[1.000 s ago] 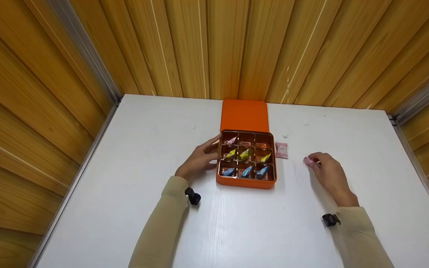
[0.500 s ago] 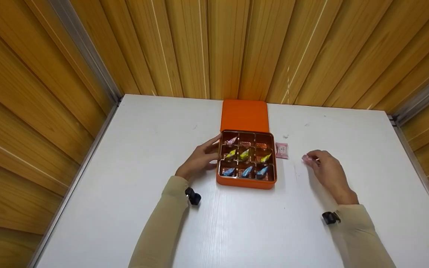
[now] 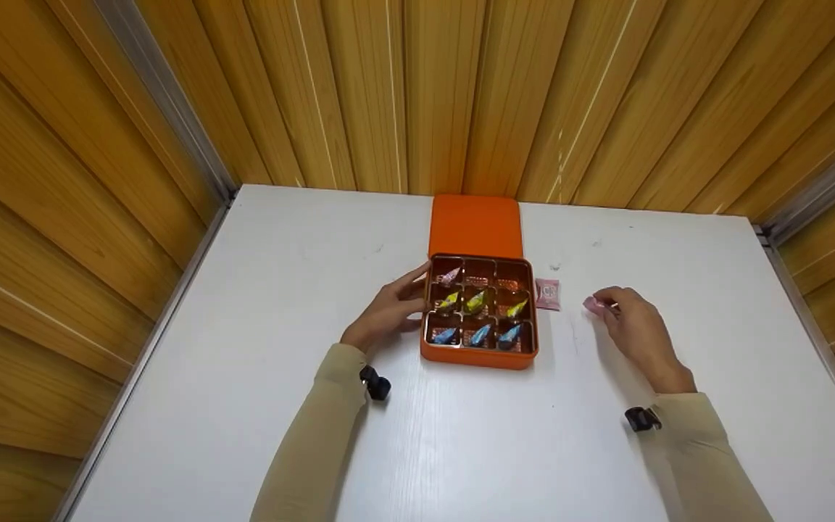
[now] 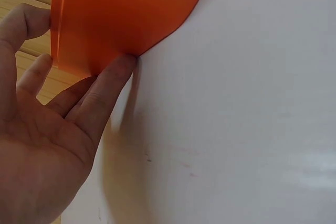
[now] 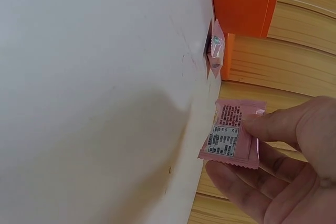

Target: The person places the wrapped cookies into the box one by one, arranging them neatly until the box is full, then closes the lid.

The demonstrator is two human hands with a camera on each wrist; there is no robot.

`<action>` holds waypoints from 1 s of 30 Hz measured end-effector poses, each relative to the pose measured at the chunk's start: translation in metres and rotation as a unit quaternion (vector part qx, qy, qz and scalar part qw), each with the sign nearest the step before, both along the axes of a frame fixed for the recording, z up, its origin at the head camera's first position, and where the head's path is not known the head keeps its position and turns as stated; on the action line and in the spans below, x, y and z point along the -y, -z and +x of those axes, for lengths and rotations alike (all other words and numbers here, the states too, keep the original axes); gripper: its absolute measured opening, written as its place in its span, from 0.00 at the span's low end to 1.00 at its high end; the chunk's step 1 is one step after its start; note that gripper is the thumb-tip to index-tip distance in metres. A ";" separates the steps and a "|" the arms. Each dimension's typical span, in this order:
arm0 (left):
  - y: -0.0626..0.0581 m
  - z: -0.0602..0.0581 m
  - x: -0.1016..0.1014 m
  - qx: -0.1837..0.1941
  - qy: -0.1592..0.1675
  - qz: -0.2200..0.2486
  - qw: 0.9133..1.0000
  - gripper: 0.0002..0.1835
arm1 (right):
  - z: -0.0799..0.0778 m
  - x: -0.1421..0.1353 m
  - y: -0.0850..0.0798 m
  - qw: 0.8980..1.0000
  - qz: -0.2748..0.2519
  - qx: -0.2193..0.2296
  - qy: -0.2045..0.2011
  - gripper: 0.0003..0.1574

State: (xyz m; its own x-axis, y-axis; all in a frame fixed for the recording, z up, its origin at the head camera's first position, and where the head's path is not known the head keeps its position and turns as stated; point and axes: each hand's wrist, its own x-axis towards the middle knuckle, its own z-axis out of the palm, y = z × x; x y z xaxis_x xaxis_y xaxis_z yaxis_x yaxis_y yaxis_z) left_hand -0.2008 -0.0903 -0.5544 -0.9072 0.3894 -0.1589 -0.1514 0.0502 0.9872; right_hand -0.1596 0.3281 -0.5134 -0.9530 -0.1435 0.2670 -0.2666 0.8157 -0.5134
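Between thumb and fingers, my right hand point(image 3: 638, 333) pinches a pink wrapped candy point(image 5: 233, 135), its printed back showing in the right wrist view. A second pink candy point(image 3: 548, 293) lies on the table against the right side of the orange box point(image 3: 479, 358). My left hand point(image 3: 388, 312) rests its fingertips on the box's left wall, fingers mostly extended in the left wrist view. Nine compartments divide the box. Blue candies point(image 3: 480, 334) fill the front row, yellow ones point(image 3: 476, 301) the middle row, and one pink candy point(image 3: 450, 276) sits back left.
Behind the box lies its orange lid point(image 3: 475, 225), near the back wall point(image 3: 435, 94) of wood-look panels. The white table point(image 3: 301, 275) reaches panelled walls on both sides. Each wrist carries a small black camera point(image 3: 642, 418).
My right hand has shifted slightly left and toward the back with the pink candy in its pinch. The left hand and the box hold their places.
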 end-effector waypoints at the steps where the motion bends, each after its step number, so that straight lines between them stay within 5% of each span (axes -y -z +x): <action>1: 0.000 0.000 0.000 -0.002 0.000 0.000 1.000 0.44 | 0.000 0.000 -0.001 1.000 0.001 0.002 0.000 0.13; 30: 0.000 0.001 0.000 0.007 0.004 0.016 1.000 0.44 | -0.019 0.022 -0.024 0.999 -0.005 -0.015 -0.035 0.13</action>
